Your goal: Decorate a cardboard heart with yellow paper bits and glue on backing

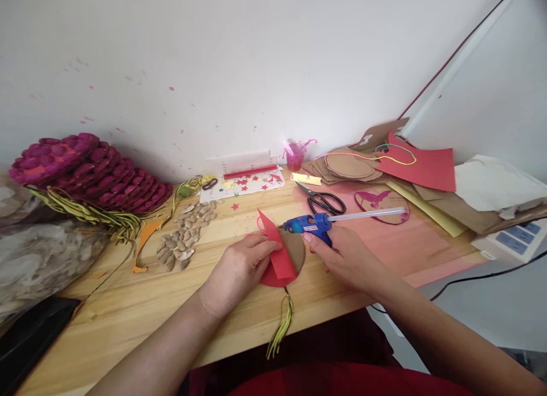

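My right hand [344, 256] is closed around the handle of a blue hot glue gun [310, 225], a clear glue stick [367, 214] jutting from its back. The gun's nozzle points left, over a round cardboard disc [298, 249] lying at the table's front edge. With fingers closed, my left hand [245, 262] pinches a piece of red paper [277, 250] that is folded up off the disc. A yellow-green tassel [281, 330] hangs from the disc's near side, over the table edge. Whether glue is on the disc cannot be seen.
Peanut shells [182, 236] lie left of my hands, near an orange scrap [145, 242]. Stacked magenta discs [94, 174] stand far left. Black scissors [322, 201], cardboard rounds [350, 163], red paper [431, 165] and a magenta cup [294, 155] sit behind. A white power strip [515, 239] is at right.
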The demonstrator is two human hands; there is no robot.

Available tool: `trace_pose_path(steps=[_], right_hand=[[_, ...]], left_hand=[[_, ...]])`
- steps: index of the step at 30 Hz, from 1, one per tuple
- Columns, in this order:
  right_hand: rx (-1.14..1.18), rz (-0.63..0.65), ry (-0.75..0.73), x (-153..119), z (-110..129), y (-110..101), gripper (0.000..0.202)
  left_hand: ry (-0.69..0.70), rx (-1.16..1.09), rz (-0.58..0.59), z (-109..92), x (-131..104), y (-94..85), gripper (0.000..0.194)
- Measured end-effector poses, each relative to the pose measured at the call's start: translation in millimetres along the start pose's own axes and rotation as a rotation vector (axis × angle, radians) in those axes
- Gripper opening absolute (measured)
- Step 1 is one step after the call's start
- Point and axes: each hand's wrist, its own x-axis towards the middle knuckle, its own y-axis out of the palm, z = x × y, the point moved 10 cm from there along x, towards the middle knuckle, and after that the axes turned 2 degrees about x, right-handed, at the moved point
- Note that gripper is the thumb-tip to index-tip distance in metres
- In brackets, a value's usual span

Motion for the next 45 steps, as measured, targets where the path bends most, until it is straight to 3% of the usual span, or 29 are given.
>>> trace_pose_path(steps=[10, 45], right_hand=[[-0.070, 0.048, 0.009, 1, 0, 6, 0.029], [-0.155, 0.081, 0.055, -20, 0, -6, 0.038]], left_hand=[[-0.008, -0.014, 0.017, -1, 1, -0.6, 0.024], [0.016, -0.073, -0.070, -4, 3, -10.6, 0.020]])
